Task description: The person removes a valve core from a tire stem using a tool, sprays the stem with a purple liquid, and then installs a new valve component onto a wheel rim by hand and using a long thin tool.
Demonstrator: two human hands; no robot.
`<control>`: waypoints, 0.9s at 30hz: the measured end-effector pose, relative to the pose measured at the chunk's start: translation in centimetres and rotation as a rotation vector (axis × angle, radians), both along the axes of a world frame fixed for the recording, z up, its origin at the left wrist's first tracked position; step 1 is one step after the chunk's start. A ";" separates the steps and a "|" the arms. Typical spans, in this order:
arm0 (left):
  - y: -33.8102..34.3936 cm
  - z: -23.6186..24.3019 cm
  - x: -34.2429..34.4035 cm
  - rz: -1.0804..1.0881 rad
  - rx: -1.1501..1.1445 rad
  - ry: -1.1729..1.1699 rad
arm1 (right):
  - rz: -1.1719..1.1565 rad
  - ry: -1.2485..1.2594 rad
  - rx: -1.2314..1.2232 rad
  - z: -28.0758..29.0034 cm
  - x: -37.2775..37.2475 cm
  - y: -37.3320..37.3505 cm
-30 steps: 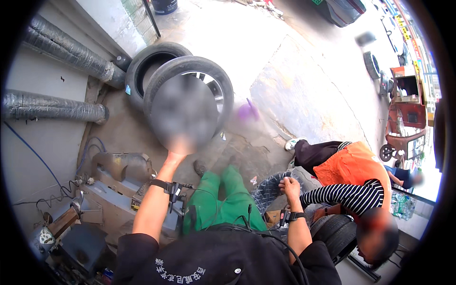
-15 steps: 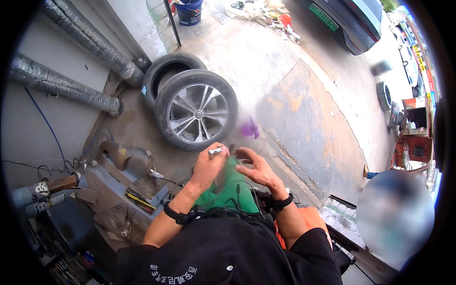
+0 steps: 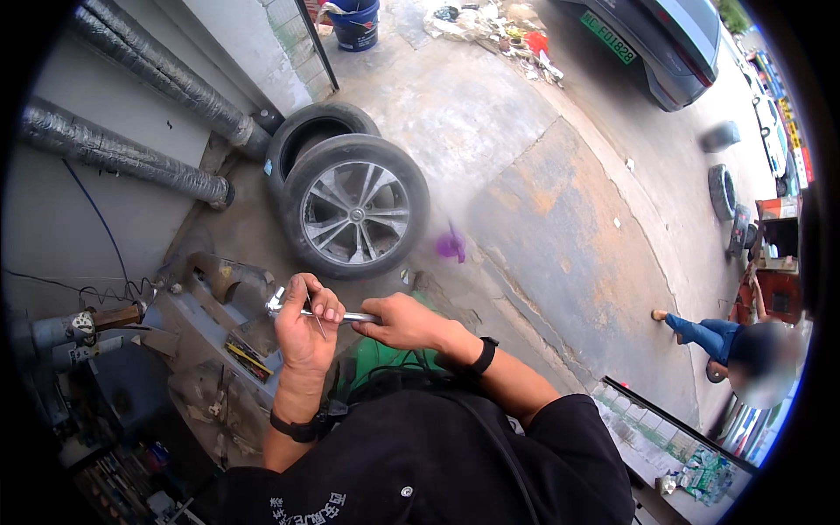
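In front of my body my right hand (image 3: 401, 320) is closed on the handle of a shiny metal tool (image 3: 352, 317) that looks like a ratchet wrench. Its rounded head sticks out to the left, past my left hand (image 3: 306, 328). The fingers of that hand are curled, with a thin metal rod (image 3: 322, 329) between them; it also meets the shaft of the tool. Beyond my hands a car wheel (image 3: 356, 208) with a silver spoked rim lies on its side, partly over a bare tyre (image 3: 319, 122).
A grey machine (image 3: 210, 306) with cables stands at the left, below wrapped pipes (image 3: 157, 79). Something purple and blurred (image 3: 451, 245) is right of the wheel. A blue bucket (image 3: 354, 24), rags (image 3: 507, 31) and a parked car (image 3: 652, 39) lie farther off. A person (image 3: 726, 341) is at the right.
My hands have shifted left, and my right hand has closed on the metal tool, now lying across between both hands. The person at the right shows more fully.
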State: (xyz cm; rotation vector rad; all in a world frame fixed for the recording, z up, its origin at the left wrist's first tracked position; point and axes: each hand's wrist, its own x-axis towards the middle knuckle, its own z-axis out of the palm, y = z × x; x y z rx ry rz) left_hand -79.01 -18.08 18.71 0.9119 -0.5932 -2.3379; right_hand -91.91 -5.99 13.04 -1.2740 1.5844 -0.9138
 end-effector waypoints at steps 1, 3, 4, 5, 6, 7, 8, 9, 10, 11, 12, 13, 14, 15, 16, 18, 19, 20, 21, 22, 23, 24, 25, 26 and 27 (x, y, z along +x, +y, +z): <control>-0.2 0.3 0.4 0.016 0.017 0.037 | -0.019 0.009 -0.031 0.2 0.2 0.1; -0.7 0.5 1.4 0.038 0.071 0.116 | -0.036 0.084 -0.074 1.0 0.6 0.3; -1.1 0.6 2.0 0.054 0.082 0.149 | -0.044 0.121 -0.095 1.3 1.0 0.4; -1.5 0.6 2.5 0.072 0.100 0.194 | -0.055 0.147 -0.095 1.4 1.3 0.8; -1.9 0.7 3.0 0.090 0.118 0.238 | -0.065 0.173 -0.095 1.4 1.7 1.2; -2.3 0.7 3.6 0.110 0.135 0.282 | -0.073 0.199 -0.096 1.5 2.0 1.6; -2.4 0.6 4.4 0.125 0.139 0.295 | -0.053 0.225 -0.067 2.3 2.3 2.1; -2.7 0.5 5.2 0.144 0.127 0.306 | -0.043 0.253 -0.043 2.6 2.4 2.4; -3.1 0.3 6.0 0.162 0.115 0.316 | -0.032 0.281 -0.021 2.8 2.5 2.6; -3.3 0.1 6.8 0.174 0.108 0.319 | -0.029 0.304 0.007 2.9 2.8 2.8; -3.5 -0.2 7.7 0.185 0.094 0.293 | -0.010 0.333 0.036 2.9 3.0 2.9; -3.5 -0.5 8.6 0.205 0.093 0.289 | 0.004 0.352 0.041 3.0 3.3 3.1; -3.6 -0.6 9.6 0.220 0.088 0.284 | 0.012 0.369 0.043 3.1 3.6 3.1; -3.7 -0.7 10.4 0.235 0.082 0.279 | 0.021 0.386 0.045 3.2 3.9 3.1; -3.8 -0.8 11.2 0.245 0.075 0.298 | 0.031 0.400 0.041 3.3 3.9 3.0; -3.9 -0.8 12.2 0.262 0.057 0.312 | 0.056 0.431 0.032 3.7 3.7 2.6; -3.9 -0.8 12.5 0.271 0.047 0.319 | 0.065 0.445 0.035 3.7 3.6 2.3; -3.9 -0.8 12.8 0.275 0.045 0.326 | 0.076 0.456 0.038 3.7 3.4 2.0; -3.8 -0.9 12.9 0.279 0.043 0.333 | 0.087 0.467 0.041 3.7 3.3 1.6; -3.8 -0.9 13.0 0.283 0.040 0.340 | 0.088 0.476 0.043 4.1 3.1 1.2; -3.9 -1.0 12.9 0.292 0.042 0.340 | 0.097 0.480 0.048 4.3 2.8 0.9; -3.8 -1.2 12.8 0.302 0.043 0.339 | 0.106 0.484 0.053 4.3 2.5 0.6; -3.9 -1.3 12.5 0.311 0.045 0.339 | 0.116 0.488 0.058 4.3 1.9 0.2; -3.9 -1.4 12.2 0.325 0.056 0.327 | 0.122 0.478 0.061 4.2 1.4 0.0; -4.0 -1.5 11.8 0.340 0.069 0.316 | 0.128 0.467 0.065 4.1 0.6 -0.3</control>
